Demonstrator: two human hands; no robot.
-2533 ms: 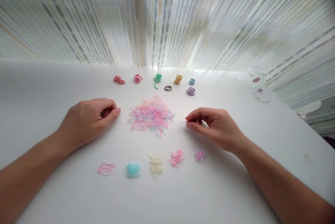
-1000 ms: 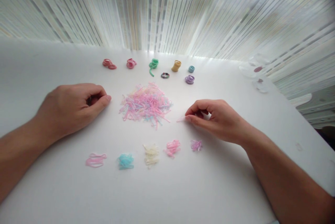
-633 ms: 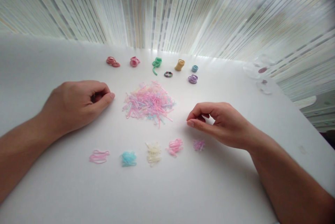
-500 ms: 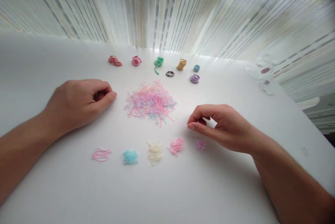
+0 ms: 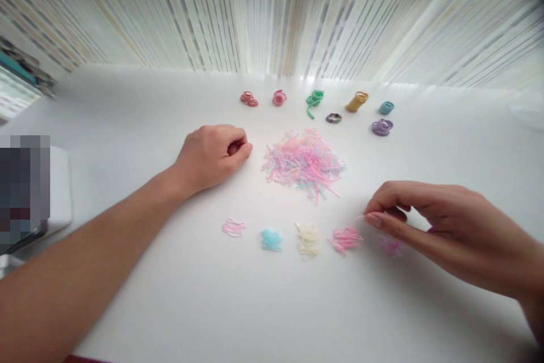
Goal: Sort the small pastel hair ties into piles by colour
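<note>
On the white table lies a loose pile of pastel strands (image 5: 304, 160), mostly pink. Left of it rests my left hand (image 5: 215, 156), its fingers curled closed; whatever they hold, if anything, is hidden. My right hand (image 5: 433, 227) pinches a thin pale pink strand (image 5: 360, 218) between thumb and forefinger, above the small piles in front. These are light pink (image 5: 233, 227), blue (image 5: 271, 240), cream (image 5: 307, 239), bright pink (image 5: 345, 240) and lilac (image 5: 390, 246). The lilac one is partly under my right hand.
Coiled bands stand along the back: red (image 5: 249, 98), pink (image 5: 279, 97), green (image 5: 315, 100), yellow (image 5: 357, 101), blue (image 5: 386, 107) and purple (image 5: 382, 127). A dark beaded ring (image 5: 334, 118) lies among them. Behind hangs a striped curtain (image 5: 272, 17). A white object (image 5: 60, 184) is at the left edge.
The view has turned left, so the table items appear farther right. My right hand has come nearer the front piles, and a pale pink strand now shows at its fingertips.
</note>
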